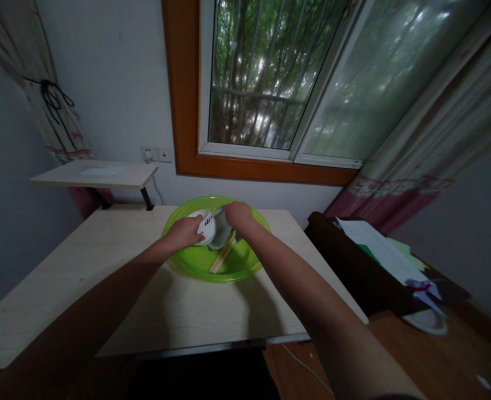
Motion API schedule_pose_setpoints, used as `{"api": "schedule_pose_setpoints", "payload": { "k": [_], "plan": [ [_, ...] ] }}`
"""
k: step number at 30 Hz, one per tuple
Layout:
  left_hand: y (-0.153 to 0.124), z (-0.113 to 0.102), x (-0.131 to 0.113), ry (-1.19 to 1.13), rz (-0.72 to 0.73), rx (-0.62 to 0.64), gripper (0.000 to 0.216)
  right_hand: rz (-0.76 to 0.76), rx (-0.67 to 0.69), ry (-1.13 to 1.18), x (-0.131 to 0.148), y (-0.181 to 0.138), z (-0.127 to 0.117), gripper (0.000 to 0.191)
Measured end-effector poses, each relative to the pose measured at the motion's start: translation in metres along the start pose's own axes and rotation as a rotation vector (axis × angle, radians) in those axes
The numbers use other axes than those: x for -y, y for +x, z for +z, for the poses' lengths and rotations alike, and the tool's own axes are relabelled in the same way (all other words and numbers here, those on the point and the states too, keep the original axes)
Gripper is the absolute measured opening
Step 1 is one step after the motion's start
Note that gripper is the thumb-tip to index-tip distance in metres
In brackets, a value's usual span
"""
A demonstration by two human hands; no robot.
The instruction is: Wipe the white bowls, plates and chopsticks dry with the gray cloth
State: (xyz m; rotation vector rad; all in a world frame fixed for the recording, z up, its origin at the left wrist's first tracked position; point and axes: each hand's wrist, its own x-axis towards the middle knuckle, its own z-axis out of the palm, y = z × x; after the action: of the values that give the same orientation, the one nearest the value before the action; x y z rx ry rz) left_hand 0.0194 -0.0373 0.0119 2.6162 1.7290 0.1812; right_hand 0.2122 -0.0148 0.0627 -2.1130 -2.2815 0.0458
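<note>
A round green basin [245,265] sits on the light wooden table [103,266] in front of me. Inside it my left hand [186,231] is closed around a small white bowl with red marks [207,225]. My right hand [237,215] is curled over a grey-white dish [221,236] beside that bowl. Wooden chopsticks [223,259] lie in the basin just below the right hand, and I cannot tell whether its fingers touch them.
A small raised shelf [95,174] stands at the table's back left, below a wall socket [156,154]. To the right is a dark cabinet [353,266] with papers [378,244] on it. A window [270,83] and curtains fill the wall ahead.
</note>
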Motion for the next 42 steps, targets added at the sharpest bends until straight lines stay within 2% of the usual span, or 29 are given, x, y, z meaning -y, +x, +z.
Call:
{"api": "schedule_pose_setpoints", "payload": {
  "k": [8,13,14,21,25,29,32,35,39,42],
  "plan": [
    [-0.003,-0.004,-0.013,0.062,0.089,0.032,0.047,0.025,-0.135,-0.096,-0.011,-0.004,-0.009,0.032],
    [-0.011,-0.003,-0.016,0.042,0.127,0.05,0.047,0.081,-0.201,-0.123,-0.036,-0.008,-0.007,0.027],
    [-0.012,-0.002,-0.016,0.042,0.139,0.052,0.047,0.099,-0.248,-0.126,-0.041,-0.009,-0.006,0.026],
    [-0.018,0.007,-0.009,0.022,0.286,0.087,0.041,0.186,-0.323,-0.096,-0.075,-0.02,0.001,0.023],
    [-0.015,0.015,-0.005,-0.013,0.268,0.127,0.041,0.231,-0.353,-0.05,-0.086,-0.027,-0.002,0.023],
    [-0.013,0.015,0.001,0.04,0.299,0.077,0.035,0.258,-0.397,0.017,-0.096,-0.03,-0.003,0.025],
    [-0.012,0.009,0.008,0.043,0.334,0.018,0.04,0.282,-0.406,0.09,-0.101,-0.029,-0.001,0.026],
    [-0.007,0.002,0.018,-0.143,0.252,-0.027,0.047,0.289,-0.403,0.185,-0.101,-0.028,0.004,0.028],
    [0.004,-0.004,0.028,-0.537,0.065,-0.207,0.046,0.254,-0.384,0.34,-0.094,-0.024,0.009,0.031],
    [0.008,-0.007,0.028,-1.021,-0.163,-0.098,0.05,0.205,-0.371,0.447,-0.084,-0.02,0.01,0.032]
  ]
}}
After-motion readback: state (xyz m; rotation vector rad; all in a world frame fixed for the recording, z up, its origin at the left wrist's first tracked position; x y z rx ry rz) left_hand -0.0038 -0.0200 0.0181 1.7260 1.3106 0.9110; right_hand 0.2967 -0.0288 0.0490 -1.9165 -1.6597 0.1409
